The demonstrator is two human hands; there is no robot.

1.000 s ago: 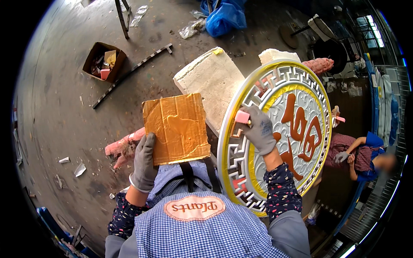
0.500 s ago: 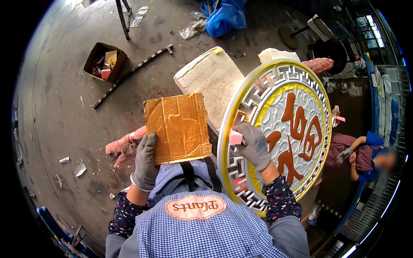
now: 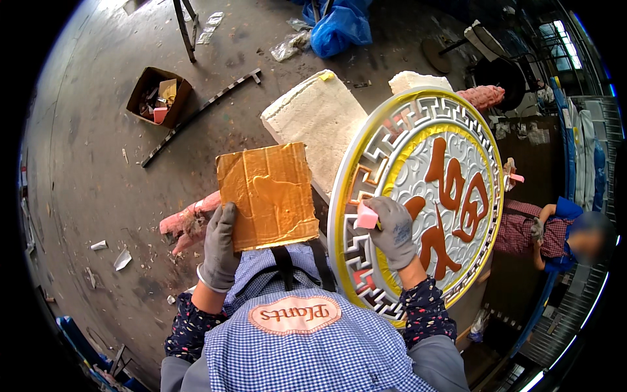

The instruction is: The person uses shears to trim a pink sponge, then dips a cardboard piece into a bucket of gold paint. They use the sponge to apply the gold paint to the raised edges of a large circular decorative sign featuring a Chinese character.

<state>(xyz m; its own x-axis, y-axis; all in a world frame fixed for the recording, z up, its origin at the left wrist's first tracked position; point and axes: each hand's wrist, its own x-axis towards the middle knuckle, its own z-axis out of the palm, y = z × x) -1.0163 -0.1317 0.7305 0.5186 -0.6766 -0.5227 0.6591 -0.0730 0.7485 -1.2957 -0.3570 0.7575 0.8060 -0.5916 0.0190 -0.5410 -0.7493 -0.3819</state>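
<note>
My gloved left hand (image 3: 221, 245) grips the lower left edge of a square cardboard piece (image 3: 268, 196) coated in golden-orange paint. A pink sponge block (image 3: 367, 216) is pinched in my gloved right hand (image 3: 394, 230), over the fretwork border of a large round panel (image 3: 431, 117). White and yellow rings and brown raised characters (image 3: 450, 183) mark this panel, which is tilted on my right. Some fretwork near the sponge shows orange edges. Whether the sponge touches the panel, I cannot tell.
Behind the cardboard lies a pale rough slab (image 3: 320, 114). Pink-wrapped supports (image 3: 191, 219) stick out beside and beyond the panel. A cardboard box (image 3: 158, 97) of scraps, a metal bar (image 3: 202, 116) and blue plastic (image 3: 339, 32) lie on the floor. Another person (image 3: 542, 232) stands at right.
My right hand has shifted slightly right and nearer to me along the border with the sponge, which has turned. The left hand and cardboard hardly differ. The other person's arms have moved.
</note>
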